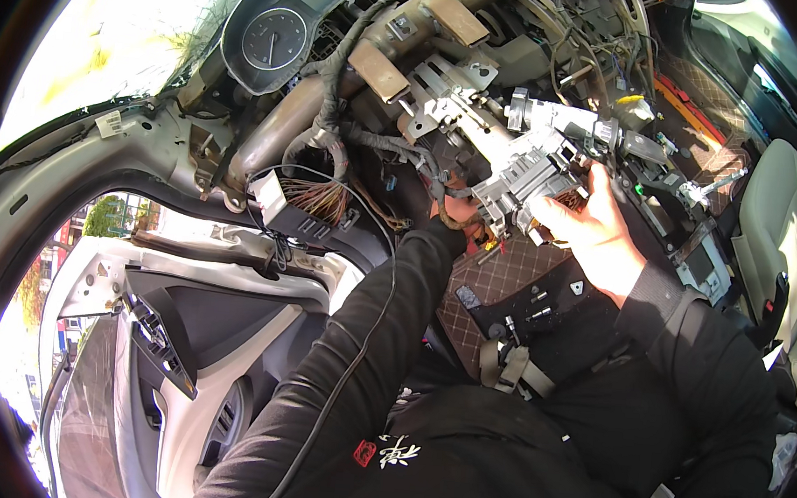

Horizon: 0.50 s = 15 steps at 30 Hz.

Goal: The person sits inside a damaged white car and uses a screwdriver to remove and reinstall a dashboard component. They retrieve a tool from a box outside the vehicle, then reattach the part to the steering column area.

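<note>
A bare steering column (528,177) with a silver metal housing slants down toward me from the stripped dashboard. My right hand (598,229) is closed round the right side of its lower end, the thumb in front and the fingers partly behind the housing. To the left of the column, my left hand (453,213) reaches in under a dark taped wiring harness (397,143). Only a bit of that hand shows, and its fingers are hidden behind wires and the housing. Beside the housing sits a silver and black cylinder (563,120).
An instrument cluster (274,40) is at the upper left. A white connector box (291,208) hangs with brown wires. The open door (211,365) stands at left, a pale seat (778,241) at right. Loose sockets (540,302) lie on the floor, and a black cable (375,331) crosses my left arm.
</note>
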{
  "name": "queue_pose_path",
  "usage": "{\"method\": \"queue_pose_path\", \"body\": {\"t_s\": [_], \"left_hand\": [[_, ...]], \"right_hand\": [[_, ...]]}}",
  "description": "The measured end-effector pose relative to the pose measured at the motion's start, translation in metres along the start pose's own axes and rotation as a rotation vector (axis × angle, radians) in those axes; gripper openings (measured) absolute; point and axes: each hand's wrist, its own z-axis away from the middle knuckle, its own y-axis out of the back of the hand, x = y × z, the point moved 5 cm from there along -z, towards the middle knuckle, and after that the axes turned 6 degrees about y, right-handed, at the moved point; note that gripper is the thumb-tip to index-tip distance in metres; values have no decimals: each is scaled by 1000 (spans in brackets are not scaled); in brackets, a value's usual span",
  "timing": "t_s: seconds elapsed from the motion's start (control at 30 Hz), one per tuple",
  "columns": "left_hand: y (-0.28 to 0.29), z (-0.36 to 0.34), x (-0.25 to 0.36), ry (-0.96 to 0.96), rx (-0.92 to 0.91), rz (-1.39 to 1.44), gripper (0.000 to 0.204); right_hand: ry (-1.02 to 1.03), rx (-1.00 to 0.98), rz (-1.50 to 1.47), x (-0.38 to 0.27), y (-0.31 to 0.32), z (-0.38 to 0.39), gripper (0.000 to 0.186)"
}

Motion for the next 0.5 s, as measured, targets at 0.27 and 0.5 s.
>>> {"method": "queue_pose_path", "body": {"t_s": [0.27,0.5], "left_hand": [[13,-27,-45,163,-106,443,64],[-22,-35,-14,-343,82,512,55]], "right_hand": [[54,3,-5,-1,-1,-5,68],[43,-1,10,1,0,-4,71]]}}
